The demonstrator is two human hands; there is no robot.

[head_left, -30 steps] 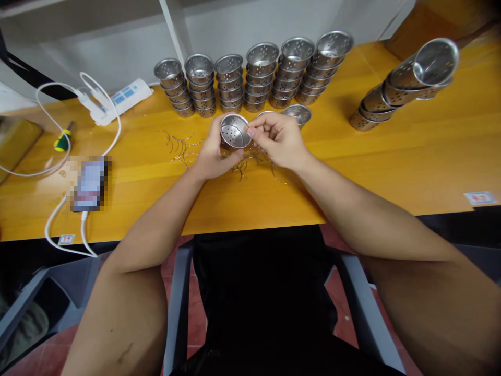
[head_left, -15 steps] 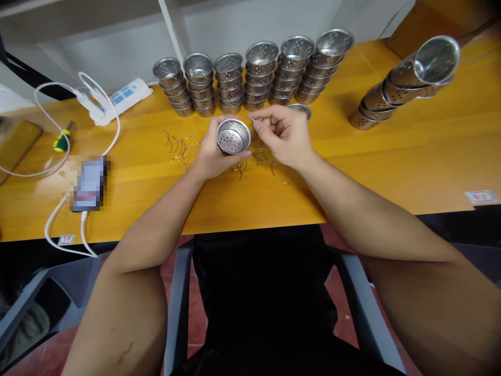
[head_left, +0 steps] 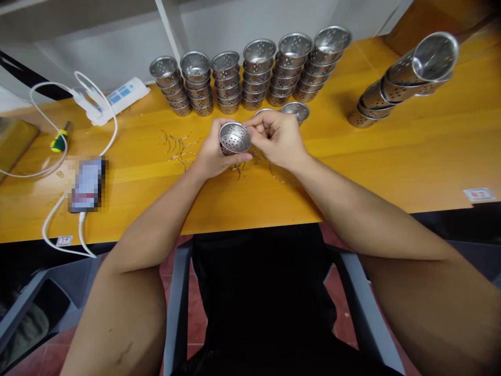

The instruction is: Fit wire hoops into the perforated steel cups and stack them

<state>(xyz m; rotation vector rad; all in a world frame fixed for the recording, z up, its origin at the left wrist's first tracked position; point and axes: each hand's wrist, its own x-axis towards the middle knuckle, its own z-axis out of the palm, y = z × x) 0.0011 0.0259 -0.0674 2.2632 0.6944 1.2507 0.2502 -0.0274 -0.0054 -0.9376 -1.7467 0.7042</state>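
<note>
closing back in, the right hand (head_left: 276, 137) pinches at the rim of the perforated cup (head_left: 234, 138) — left hand (head_left: 213, 154) fingers wrapped round it.

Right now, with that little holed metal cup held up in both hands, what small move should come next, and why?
Probably press the wire into the cup's rim. The left hand grips the perforated cup, the right hand pinches at its rim, seemingly holding a thin wire; more bent wires lie on the table.
</note>
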